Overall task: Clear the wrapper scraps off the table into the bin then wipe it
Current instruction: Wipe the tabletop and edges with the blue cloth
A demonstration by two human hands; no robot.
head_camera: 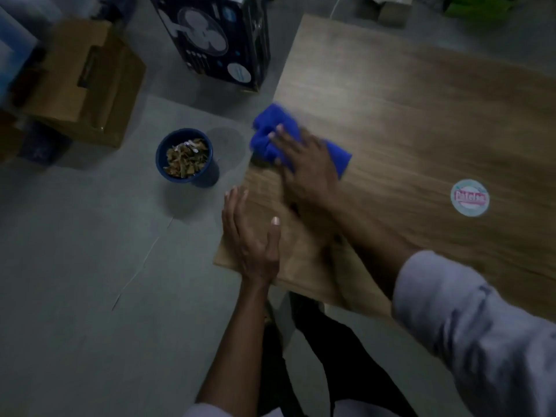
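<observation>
Table: the wooden table (421,115) is being wiped near its left edge; a round sticker (470,198) is being shown farther right.
Cloth: the blue cloth (270,130) is being pressed down by the right hand (304,164), fingers straight.
Left hand: the left hand (249,236) is being laid flat at the table's corner, holding nothing.
Bin: wrapper scraps (186,158) are being held in the blue bin (207,176) on the grey floor (90,266).
Room: a fan box (210,40) and a cardboard box (84,82) are being kept beyond.

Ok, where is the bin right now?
Head view: the bin stands on the floor left of the table, just beyond the blue cloth, scraps inside.
</observation>
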